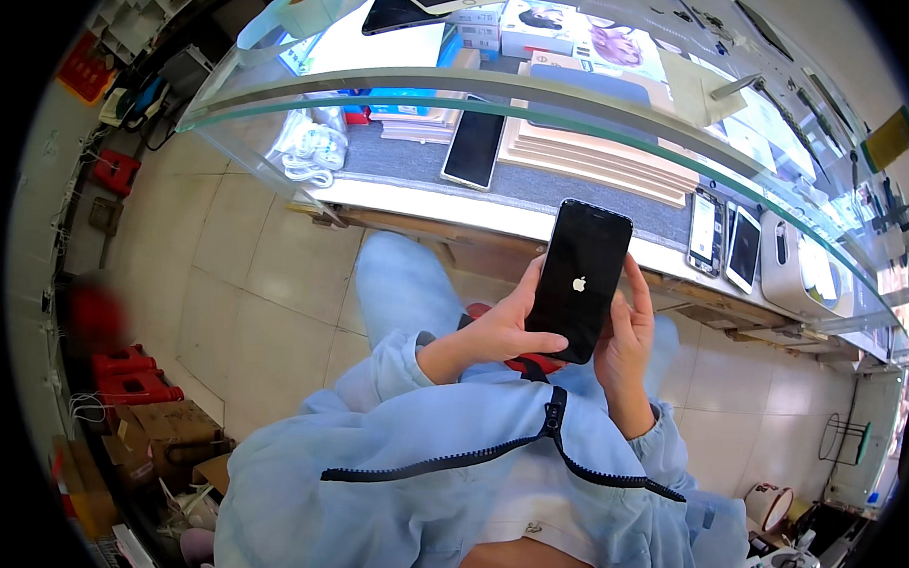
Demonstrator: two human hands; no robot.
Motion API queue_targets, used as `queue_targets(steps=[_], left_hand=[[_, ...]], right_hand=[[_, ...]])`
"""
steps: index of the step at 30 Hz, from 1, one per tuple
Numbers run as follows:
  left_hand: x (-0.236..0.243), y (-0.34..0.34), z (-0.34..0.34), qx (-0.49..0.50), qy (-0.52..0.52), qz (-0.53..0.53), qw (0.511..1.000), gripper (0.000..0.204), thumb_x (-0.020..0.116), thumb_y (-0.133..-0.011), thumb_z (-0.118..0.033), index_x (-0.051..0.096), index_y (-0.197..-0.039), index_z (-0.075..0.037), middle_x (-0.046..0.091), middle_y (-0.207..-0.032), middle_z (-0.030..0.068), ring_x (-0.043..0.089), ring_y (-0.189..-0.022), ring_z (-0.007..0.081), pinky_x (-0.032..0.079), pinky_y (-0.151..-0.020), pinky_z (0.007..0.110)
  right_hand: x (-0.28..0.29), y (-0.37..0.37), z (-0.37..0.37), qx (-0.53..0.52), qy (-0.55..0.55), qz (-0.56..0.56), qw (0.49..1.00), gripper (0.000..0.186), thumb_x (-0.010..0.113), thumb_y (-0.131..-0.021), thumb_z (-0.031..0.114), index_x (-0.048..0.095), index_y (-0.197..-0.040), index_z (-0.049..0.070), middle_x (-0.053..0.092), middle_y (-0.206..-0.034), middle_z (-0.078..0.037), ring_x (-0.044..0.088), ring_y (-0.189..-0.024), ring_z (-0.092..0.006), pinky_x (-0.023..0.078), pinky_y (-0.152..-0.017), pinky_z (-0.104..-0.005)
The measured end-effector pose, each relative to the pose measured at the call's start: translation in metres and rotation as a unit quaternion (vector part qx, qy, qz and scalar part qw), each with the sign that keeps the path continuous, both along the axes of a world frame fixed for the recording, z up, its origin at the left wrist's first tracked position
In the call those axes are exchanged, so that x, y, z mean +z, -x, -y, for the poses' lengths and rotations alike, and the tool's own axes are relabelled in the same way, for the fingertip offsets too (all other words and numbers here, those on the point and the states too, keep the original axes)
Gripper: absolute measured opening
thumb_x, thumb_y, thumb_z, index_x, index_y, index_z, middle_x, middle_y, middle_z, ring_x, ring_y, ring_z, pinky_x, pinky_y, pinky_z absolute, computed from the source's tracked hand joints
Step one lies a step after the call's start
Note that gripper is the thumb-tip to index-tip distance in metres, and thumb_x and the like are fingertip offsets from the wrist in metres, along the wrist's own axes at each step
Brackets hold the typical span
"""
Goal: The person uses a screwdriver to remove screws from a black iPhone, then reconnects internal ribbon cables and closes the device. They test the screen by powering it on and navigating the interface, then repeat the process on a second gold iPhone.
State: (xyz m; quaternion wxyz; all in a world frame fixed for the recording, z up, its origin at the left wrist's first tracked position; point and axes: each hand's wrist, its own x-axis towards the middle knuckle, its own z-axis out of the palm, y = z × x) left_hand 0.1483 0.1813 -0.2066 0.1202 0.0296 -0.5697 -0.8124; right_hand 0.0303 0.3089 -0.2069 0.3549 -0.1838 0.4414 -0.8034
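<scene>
phone: black smartphone (pixel 579 280), centre of frame, upright with a slight tilt, screen dark with a small white logo in the middle
left hand: left hand (pixel 498 331) just left of centre, wraps the phone's lower left edge; thumb lies across the bottom of the screen, other fingers go behind the phone, mostly hidden
right hand: right hand (pixel 625 335) just right of centre, cups the phone's right edge; fingers pressed together along the side, tips at the upper right edge
clothing: light blue jacket (pixel 388 482) with a dark zip, open, lower half of frame
counter: glass counter (pixel 541 92) across the top of the frame, curved glass edge
on counter: dark phone (pixel 473 144) lying flat, top centre; two phones with lit white screens (pixel 724 238) at right; stack of flat tan boards (pixel 599 154); tape roll (pixel 309 4) upper left
floor: beige tiles (pixel 264 287) at left; cardboard boxes (pixel 164 434) lower left
</scene>
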Motion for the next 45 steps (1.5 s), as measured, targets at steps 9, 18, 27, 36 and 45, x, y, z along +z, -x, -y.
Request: queue_targets(steps=[9,18,27,36,45], left_hand=[[0.016,-0.003,-0.004,-0.041,-0.103,0.055,0.992,0.096,0.065,-0.079,0.005,0.0,-0.146,-0.016,0.034,-0.135,0.0077,0.044,-0.117,0.0182,0.049,-0.088,0.033],[0.014,-0.004,-0.005,-0.037,-0.106,0.055,0.992,0.094,0.063,-0.08,0.006,0.001,-0.145,-0.022,0.04,-0.129,0.0088,0.057,-0.101,0.0191,0.058,-0.071,0.034],[0.019,-0.005,-0.004,-0.037,-0.114,0.06,0.991,0.096,0.063,-0.08,0.005,-0.002,-0.146,-0.02,0.041,-0.129,0.0106,0.06,-0.096,0.0194,0.058,-0.07,0.033],[0.016,-0.006,-0.002,-0.043,-0.104,0.048,0.993,0.097,0.064,-0.079,0.005,-0.003,-0.146,-0.019,0.04,-0.13,0.0113,0.061,-0.095,0.0194,0.058,-0.069,0.032],[0.029,-0.016,0.002,-0.032,0.017,0.024,0.999,0.099,0.074,-0.073,-0.009,0.006,-0.145,-0.005,0.033,-0.137,0.0108,0.035,-0.125,0.0187,0.032,-0.101,0.034]], right_hand=[[-0.003,0.0,-0.004,-0.001,0.022,-0.039,0.999,0.049,0.045,-0.097,0.01,0.029,-0.142,0.002,0.06,-0.119,-0.013,0.061,-0.1,-0.0125,0.048,-0.085,-0.0244],[0.011,-0.009,0.004,-0.038,0.001,-0.005,0.999,0.047,0.043,-0.098,0.011,0.03,-0.143,0.005,0.063,-0.101,-0.007,0.053,-0.077,-0.0037,0.04,-0.066,-0.0176],[0.001,-0.002,-0.005,0.007,0.019,-0.016,1.0,0.048,0.042,-0.097,0.008,0.028,-0.143,0.004,0.059,-0.118,-0.01,0.059,-0.1,-0.0102,0.046,-0.087,-0.0238],[-0.001,-0.002,-0.003,0.016,0.044,0.009,0.999,0.047,0.04,-0.097,0.009,0.028,-0.143,0.006,0.06,-0.118,-0.009,0.061,-0.095,-0.0091,0.049,-0.082,-0.0225],[0.011,-0.01,-0.007,0.021,0.069,-0.096,0.993,0.063,0.052,-0.093,0.013,0.018,-0.146,0.005,0.058,-0.12,-0.015,0.059,-0.105,-0.0194,0.048,-0.087,-0.0287]])
